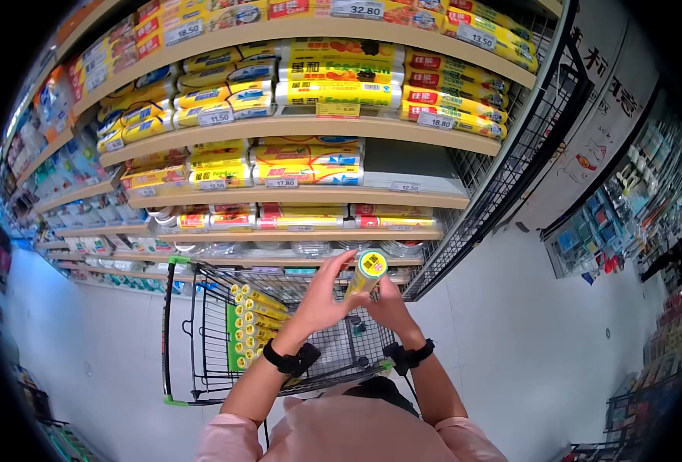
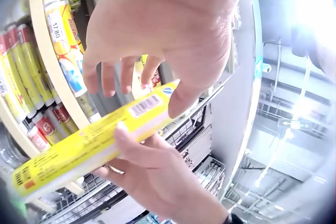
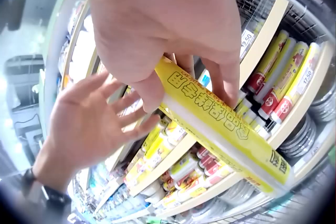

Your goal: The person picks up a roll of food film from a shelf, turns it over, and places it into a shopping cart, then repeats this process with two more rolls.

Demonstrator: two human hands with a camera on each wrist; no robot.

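A yellow packaged roll (image 1: 364, 277) with Chinese print and a barcode is held over the shopping cart, its round end tilted up toward the head camera. My right hand (image 3: 173, 29) grips it, with the thumb on one side and fingers on the other. Beside it my left hand (image 3: 92, 124) has its fingers spread and loosely bent. In the left wrist view the left thumb (image 2: 184, 98) lies right at the barcode end of the roll, while the other fingers hang apart from it. Several similar yellow rolls (image 1: 258, 319) are stacked in the cart.
The black wire cart (image 1: 202, 369) with green corners stands in front of the shelves. A green panel (image 1: 234, 339) lines its left side. Shelf boards (image 1: 318, 198) with price tags carry yellow and red packaged rolls. A black mesh panel (image 1: 502, 169) ends the shelving on the right.
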